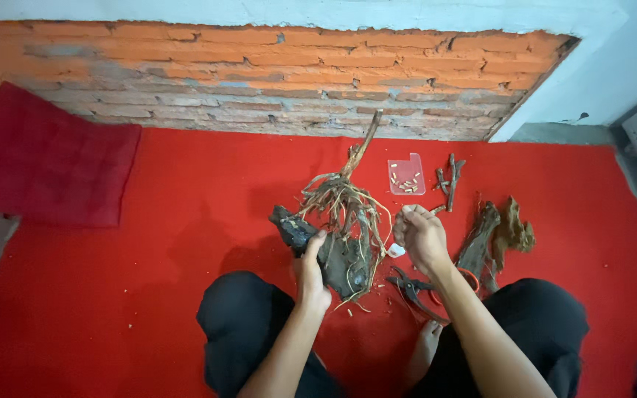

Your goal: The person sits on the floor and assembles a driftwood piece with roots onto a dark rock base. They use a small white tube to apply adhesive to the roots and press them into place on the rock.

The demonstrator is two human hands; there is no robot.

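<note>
I'm looking down on a wide red carpet (pixel 149 295) that fills the floor, and beyond it runs a bare brick wall (pixel 259 74) with pale plaster above; off to the left lies a darker red cushion (pixel 46 158), flat against the base of the bricks. Nearer in, I see the person's knees in black trousers (pixel 241 324) on either side of the work. Right in the middle stands the driftwood piece (pixel 340 247), a dark chunky base with a tangle of pale roots over it and one long branch tilting up toward the wall. The left hand (pixel 310 273) is clamped around the dark base on its left side, fingers wrapped over it, holding it upright on the carpet. To the right, two more brown wood chunks (pixel 499 236) lie just beside the right knee, apart from the main piece. The right hand (pixel 422 236) is up close to the roots, fingers curled together, and a small white thing (pixel 396 250) peeks out below the fist; I can't tell exactly what it pinches. Under that wrist lie dark pliers (pixel 411 287) on the carpet. Farther back sits a little clear tray (pixel 406 175) with small pale bits in it, and a few short twigs (pixel 449 177) just beside it.
</note>
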